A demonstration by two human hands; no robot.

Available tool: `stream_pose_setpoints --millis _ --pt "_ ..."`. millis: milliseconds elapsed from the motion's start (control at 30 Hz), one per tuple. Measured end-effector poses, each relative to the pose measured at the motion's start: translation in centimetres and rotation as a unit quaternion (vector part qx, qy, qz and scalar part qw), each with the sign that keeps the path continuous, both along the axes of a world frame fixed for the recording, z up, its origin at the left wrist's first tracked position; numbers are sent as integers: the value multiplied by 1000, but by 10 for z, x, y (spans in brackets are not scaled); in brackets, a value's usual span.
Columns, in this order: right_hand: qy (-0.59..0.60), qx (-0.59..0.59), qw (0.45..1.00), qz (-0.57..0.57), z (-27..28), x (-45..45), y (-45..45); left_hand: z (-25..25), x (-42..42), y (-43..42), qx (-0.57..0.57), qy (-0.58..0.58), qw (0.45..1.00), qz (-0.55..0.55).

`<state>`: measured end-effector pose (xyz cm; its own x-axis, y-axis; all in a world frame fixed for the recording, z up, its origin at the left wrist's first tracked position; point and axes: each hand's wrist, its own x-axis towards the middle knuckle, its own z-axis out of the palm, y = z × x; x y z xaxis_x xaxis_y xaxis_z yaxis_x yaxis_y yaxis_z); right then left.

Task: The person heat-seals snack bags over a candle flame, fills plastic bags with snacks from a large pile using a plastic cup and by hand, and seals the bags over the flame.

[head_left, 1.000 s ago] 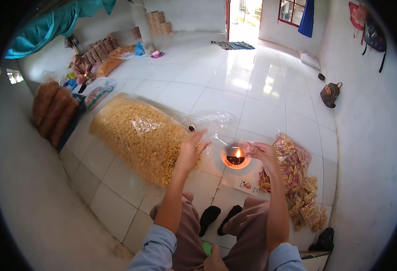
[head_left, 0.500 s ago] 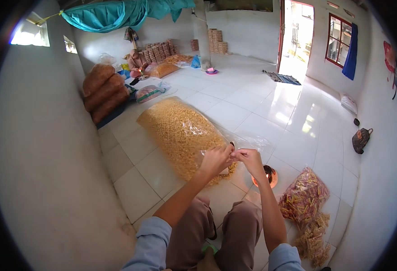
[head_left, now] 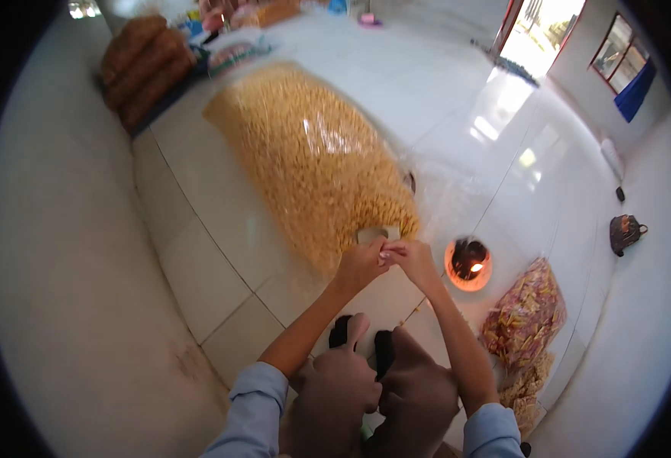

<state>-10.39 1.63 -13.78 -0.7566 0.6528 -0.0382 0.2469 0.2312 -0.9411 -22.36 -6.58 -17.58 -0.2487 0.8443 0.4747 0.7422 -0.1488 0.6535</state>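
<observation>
My left hand [head_left: 360, 266] and my right hand [head_left: 415, 261] meet in front of my knees, fingertips pinched together. What lies between the fingers is too small and blurred to name. Just beyond them, a pale, flat-edged scoop or container [head_left: 385, 231] rests at the mouth of a large clear plastic bag of small yellow snack pieces [head_left: 305, 145]. Right of my right hand, a small flame burns in a dark holder on an orange dish [head_left: 469, 265]. Farther right lies a clear bag of red and yellow sachets [head_left: 529, 313].
Filled packets [head_left: 526, 393] lie below the sachet bag. Large brown sacks [head_left: 148, 69] are stacked at the upper left by the wall. A dark backpack [head_left: 624, 233] sits at the right wall. Part of another person [head_left: 221, 11] shows at the top.
My view has tipped downward, so the floor items sit higher in view. Both hands stay together; the clear plastic seen near them before is no longer distinct. The flame shows more fully.
</observation>
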Motion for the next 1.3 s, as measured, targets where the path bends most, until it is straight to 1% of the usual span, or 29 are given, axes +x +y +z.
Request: stream_pose_setpoints --millis 33,133,267,333,367,433,467,533,567,600,633,667,733,767,833,867,900,933,967,1033,1167,1200,1233,1267,1300 --pt "-6 -24 1000 15 -14 -6 8 -14 -3 3 -58 -44 997 -1" --pt "-76 -57 995 40 -39 -17 24 -64 -6 16 -116 -94 989 15" --pt "-122 -70 988 62 -66 -27 49 -102 -9 27 -175 -142 973 45" --pt "-70 -29 997 20 -79 -23 63 -118 -11 27 -150 -255 953 64" --pt "-74 -38 996 21 -86 -20 70 -123 -11 26 -159 -258 951 66" --pt "-28 -84 992 -92 -96 -16 80 -124 -14 26 -134 -305 937 101" --pt "-29 -88 991 -92 -98 -16 76 -125 -14 24 -138 -305 937 102" --pt "-44 13 998 -48 -98 -16 66 -127 -15 23 -126 -295 941 112" --pt "-44 11 998 -47 -96 -18 59 -129 -15 21 -128 -294 940 113" --pt "-32 108 994 6 -90 -23 50 -130 -15 20 -130 -274 947 108" --pt "-19 203 977 58 -87 -26 44 -131 -14 19 -131 -254 953 101" --pt "-19 202 978 56 -92 -27 40 -132 -12 18 -133 -254 953 100" --pt "-70 216 966 122 -108 -28 35 -131 -10 19 -139 -227 958 110" --pt "-68 217 966 122 -111 -29 39 -131 -11 19 -138 -225 958 111" --pt "-42 202 955 212 -118 -27 53 -132 -13 17 -156 -233 953 117" --pt "-42 200 955 213 -126 -25 62 -132 -14 16 -158 -234 952 118" --pt "-53 191 974 106 -139 -23 72 -132 -16 15 -166 -242 946 141" --pt "-63 181 981 -3 -150 -21 79 -133 -17 13 -173 -250 939 163" --pt "-63 180 982 -4 -161 -19 84 -134 -18 12 -174 -250 939 162" --pt "-173 311 934 -34 -178 -22 89 -137 -24 9 -176 -275 926 188" --pt "-200 328 923 -4 -209 -28 99 -135 -33 2 -174 -276 921 212" --pt "-172 294 940 21 -213 -30 103 -133 -35 2 -172 -284 917 223" --pt "-143 260 954 46 -215 -31 107 -131 -36 2 -169 -291 912 233" --pt "-142 260 954 46 -216 -25 109 -129 -38 1 -169 -291 912 234" --pt "-144 295 944 18 -199 -20 109 -128 -40 1 -161 -305 909 235"
